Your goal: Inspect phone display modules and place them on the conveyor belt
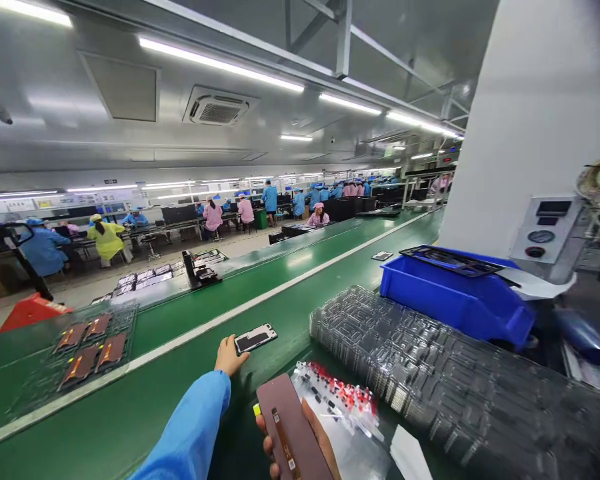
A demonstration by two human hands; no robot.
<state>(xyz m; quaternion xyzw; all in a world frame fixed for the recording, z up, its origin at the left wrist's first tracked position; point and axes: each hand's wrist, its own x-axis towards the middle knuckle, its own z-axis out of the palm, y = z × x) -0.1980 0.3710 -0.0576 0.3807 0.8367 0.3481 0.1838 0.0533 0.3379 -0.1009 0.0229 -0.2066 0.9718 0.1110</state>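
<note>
My left hand [229, 357], in a blue sleeve, reaches forward over the green conveyor belt [180, 373]. Its fingers are closed on the near end of a dark phone panel with a white rim [256, 338], which lies flat on the belt. My right hand [320, 437] is at the bottom edge, palm up. It grips a brownish panel with a thin flex strip [290, 430] from below, with fingers on the left and thumb on the right.
A big stack of clear plastic trays [430, 360] lies to the right, behind it a blue bin [450, 300] with a black tray on top. A sheet of red-tabbed parts [343, 395] lies by my right hand. At left sits a tray of brown panels [91, 347]. Seated workers fill the background.
</note>
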